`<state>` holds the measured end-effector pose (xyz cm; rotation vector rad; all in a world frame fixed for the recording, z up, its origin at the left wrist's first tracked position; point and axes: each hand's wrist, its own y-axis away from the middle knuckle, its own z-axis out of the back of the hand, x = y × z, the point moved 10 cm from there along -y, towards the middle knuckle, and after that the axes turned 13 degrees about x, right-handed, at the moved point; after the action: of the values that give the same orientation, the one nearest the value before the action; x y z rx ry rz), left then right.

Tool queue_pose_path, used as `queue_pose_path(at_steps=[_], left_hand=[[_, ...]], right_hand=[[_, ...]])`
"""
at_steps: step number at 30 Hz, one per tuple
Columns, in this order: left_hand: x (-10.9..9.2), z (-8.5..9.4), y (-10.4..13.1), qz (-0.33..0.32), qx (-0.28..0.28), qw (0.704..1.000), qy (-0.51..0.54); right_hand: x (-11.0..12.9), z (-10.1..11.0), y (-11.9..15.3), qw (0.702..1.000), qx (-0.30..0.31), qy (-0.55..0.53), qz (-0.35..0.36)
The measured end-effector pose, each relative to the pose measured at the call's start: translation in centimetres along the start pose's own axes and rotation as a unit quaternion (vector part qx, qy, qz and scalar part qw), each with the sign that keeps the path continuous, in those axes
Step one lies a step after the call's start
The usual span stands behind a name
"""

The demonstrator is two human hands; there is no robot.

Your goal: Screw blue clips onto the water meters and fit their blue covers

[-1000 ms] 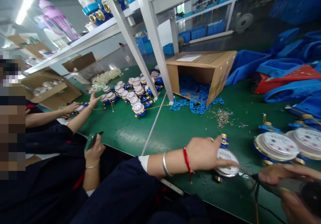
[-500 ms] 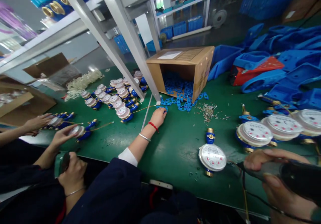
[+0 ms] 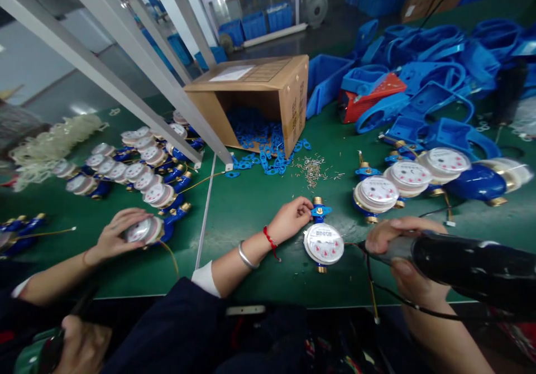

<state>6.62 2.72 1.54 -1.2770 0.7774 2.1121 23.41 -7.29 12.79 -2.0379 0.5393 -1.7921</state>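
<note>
My left hand [image 3: 298,213], with a red string and a silver bangle at the wrist, pinches the edge of a blue oval plate [image 3: 321,211]. That plate lies across the blue neck of a water meter [image 3: 324,244], whose round white dial faces up. My right hand [image 3: 404,257] is wrapped round a black power screwdriver [image 3: 464,265], its tip pointing left beside the meter's dial. A scatter of small screws [image 3: 312,170] lies behind the meter.
An open cardboard box [image 3: 295,109] spills blue plates onto the green table. More meters [image 3: 379,193] stand at right, near blue plastic covers [image 3: 435,95]. A co-worker's hand [image 3: 121,234] holds another meter at left. Metal shelf posts [image 3: 138,56] rise behind.
My left hand has moved right from beside the box to the meter's neck, where a blue plate now lies. The view has shifted right. The co-worker's meter has moved nearer the grouped meters.
</note>
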Motion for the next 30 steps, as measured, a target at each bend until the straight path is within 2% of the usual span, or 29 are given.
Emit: queue_pose_path(at_steps=[2,4,7,10,13,15,18,20,22,24,25,28,30], left_hand=[[0.0,0.7,-0.1,0.000,-0.008,0.999,-0.043],[-0.4,2.2,-0.4,-0.007,-0.040,0.993,-0.109],[-1.0,3.9,-2.1,-0.027,-0.074,0.974,-0.211],[-0.9,3.5,-4.9,-0.050,-0.045,0.962,-0.265],[-0.5,2.7,-6.8,-0.060,-0.030,0.961,-0.270],[-0.3,2.4,-7.1,-0.061,-0.033,0.964,-0.258],[-0.4,2.6,-6.4,-0.058,-0.048,0.970,-0.232],[-0.3,3.2,-5.5,-0.045,-0.055,0.989,-0.131],[0.2,3.3,-4.5,-0.028,-0.042,0.996,0.068],[0.0,2.4,-3.6,-0.015,-0.002,0.962,0.271],[-0.4,1.8,-3.1,-0.010,0.020,0.941,0.337],[-1.6,0.7,-1.9,0.019,0.063,0.891,0.449],[-1.8,0.2,-1.4,0.036,0.077,0.865,0.494]], right_hand=[[0.1,-0.1,0.0,1.000,0.005,-0.002,-0.001],[0.0,0.0,0.1,1.000,0.003,-0.005,0.000],[-0.2,0.2,0.0,1.000,0.001,-0.007,-0.003],[-0.5,0.1,0.0,1.000,0.014,-0.008,-0.010],[-0.7,0.0,0.3,0.999,0.026,-0.008,-0.022],[-0.8,0.0,0.5,0.999,0.028,-0.006,-0.028],[-0.8,-0.2,0.1,0.999,0.032,0.003,-0.036],[-0.3,-0.4,-0.9,0.999,0.031,0.003,-0.025],[1.4,-0.5,-2.6,1.000,0.019,-0.002,0.023],[3.5,-0.4,-4.4,0.997,-0.013,-0.006,0.079],[4.4,-0.3,-5.2,0.995,-0.028,-0.004,0.096],[6.6,-0.1,-7.1,0.988,-0.068,0.004,0.137],[6.8,0.0,-8.2,0.991,-0.071,0.011,0.117]])
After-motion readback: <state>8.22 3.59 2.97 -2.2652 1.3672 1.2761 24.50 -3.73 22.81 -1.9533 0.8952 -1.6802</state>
